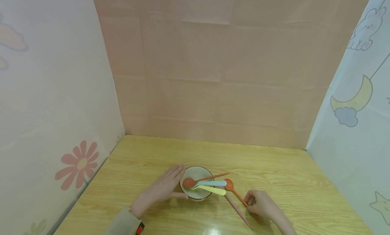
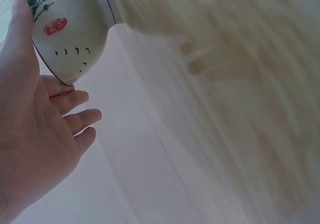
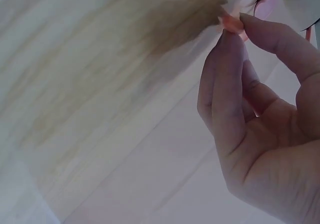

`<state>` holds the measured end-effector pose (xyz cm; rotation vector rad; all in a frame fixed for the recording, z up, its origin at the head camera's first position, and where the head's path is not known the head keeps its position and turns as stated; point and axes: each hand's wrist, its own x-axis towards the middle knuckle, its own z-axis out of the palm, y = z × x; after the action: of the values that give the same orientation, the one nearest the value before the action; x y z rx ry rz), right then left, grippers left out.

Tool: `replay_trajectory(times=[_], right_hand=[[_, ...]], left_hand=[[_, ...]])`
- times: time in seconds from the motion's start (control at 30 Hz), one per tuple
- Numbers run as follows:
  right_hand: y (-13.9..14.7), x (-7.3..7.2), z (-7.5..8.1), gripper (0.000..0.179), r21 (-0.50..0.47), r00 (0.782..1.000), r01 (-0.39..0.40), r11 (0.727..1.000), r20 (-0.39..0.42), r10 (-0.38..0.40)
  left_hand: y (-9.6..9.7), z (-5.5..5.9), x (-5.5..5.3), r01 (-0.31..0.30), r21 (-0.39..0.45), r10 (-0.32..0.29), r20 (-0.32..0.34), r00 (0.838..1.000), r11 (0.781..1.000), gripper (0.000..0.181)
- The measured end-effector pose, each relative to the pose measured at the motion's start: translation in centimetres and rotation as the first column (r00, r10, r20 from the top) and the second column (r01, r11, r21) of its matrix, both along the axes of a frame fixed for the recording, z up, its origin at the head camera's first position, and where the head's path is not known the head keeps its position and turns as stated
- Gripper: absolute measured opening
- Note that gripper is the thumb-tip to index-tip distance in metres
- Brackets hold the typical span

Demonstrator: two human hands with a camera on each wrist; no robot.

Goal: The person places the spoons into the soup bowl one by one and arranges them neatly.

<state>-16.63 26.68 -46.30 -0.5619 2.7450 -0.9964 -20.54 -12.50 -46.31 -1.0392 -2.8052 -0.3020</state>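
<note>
The right hand (image 1: 259,204) pinches the handle end of the orange spoon (image 1: 230,187), which lies right of the bowl (image 1: 195,172), head toward it, long axis slanting off to the near right. A slim pink handle (image 1: 236,208) runs roughly parallel, nearer the bowl. The left hand (image 1: 166,184), fingers extended, touches the round, dark-rimmed, painted bowl's left side. A red spoon (image 1: 189,183), blue handle (image 1: 214,183) and yellow handle (image 1: 214,190) cross its right rim, handles pointing right.
</note>
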Motion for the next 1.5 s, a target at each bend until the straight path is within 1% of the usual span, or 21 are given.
replay_trajectory(times=[0.27, 0.47, 0.63, 0.87, 1.0, 1.2, 1.23, 1.43, 1.5], right_hand=[[0.4, -0.1, 0.3, 0.013, 0.022, 1.000, 0.030, 0.999, -0.006, -0.030], [0.9, -0.4, 0.8, 0.013, 0.035, 0.999, 0.051, 0.998, -0.012, -0.050], [1.5, -0.9, 1.3, 0.012, 0.066, 0.997, 0.045, 0.997, -0.061, -0.041], [2.2, -1.8, 2.9, 0.014, 0.099, 0.994, 0.077, 0.992, -0.083, -0.069], [2.4, -2.3, 3.7, 0.013, 0.116, 0.992, 0.078, 0.990, -0.107, -0.066], [2.3, -2.7, 4.8, 0.013, 0.128, 0.990, 0.107, 0.986, -0.108, -0.093], [2.2, -2.7, 5.0, 0.013, 0.128, 0.989, 0.117, 0.985, -0.101, -0.104], [2.1, -3.3, 5.7, 0.012, 0.139, 0.987, 0.123, 0.983, -0.118, -0.107], [2.0, -3.5, 5.9, 0.012, 0.148, 0.986, 0.125, 0.981, -0.129, -0.106]], left_hand=[[0.0, -0.1, 0.0, -0.003, -0.008, 0.003, 0.007, 1.000, 1.000, 0.104], [-0.1, -0.1, 0.0, 0.000, 0.000, 0.000, 0.004, 1.000, 1.000, 0.104], [-0.1, -0.1, 0.0, -0.006, 0.002, 0.006, 0.021, 1.000, 1.000, 0.105], [-0.1, -0.1, 0.1, -0.007, 0.006, 0.007, 0.029, 1.000, 1.000, 0.105], [-0.1, -0.1, 0.1, -0.012, 0.004, 0.012, 0.033, 0.999, 1.000, 0.105], [0.0, 0.0, 0.0, -0.013, -0.001, 0.013, 0.033, 0.999, 1.000, 0.104], [0.0, 0.0, 0.0, -0.010, 0.001, 0.010, 0.028, 1.000, 1.000, 0.104], [0.0, -0.1, -0.1, -0.007, -0.003, 0.007, 0.018, 1.000, 1.000, 0.104], [0.0, -0.1, -0.1, -0.010, -0.005, 0.010, 0.024, 1.000, 1.000, 0.104]])
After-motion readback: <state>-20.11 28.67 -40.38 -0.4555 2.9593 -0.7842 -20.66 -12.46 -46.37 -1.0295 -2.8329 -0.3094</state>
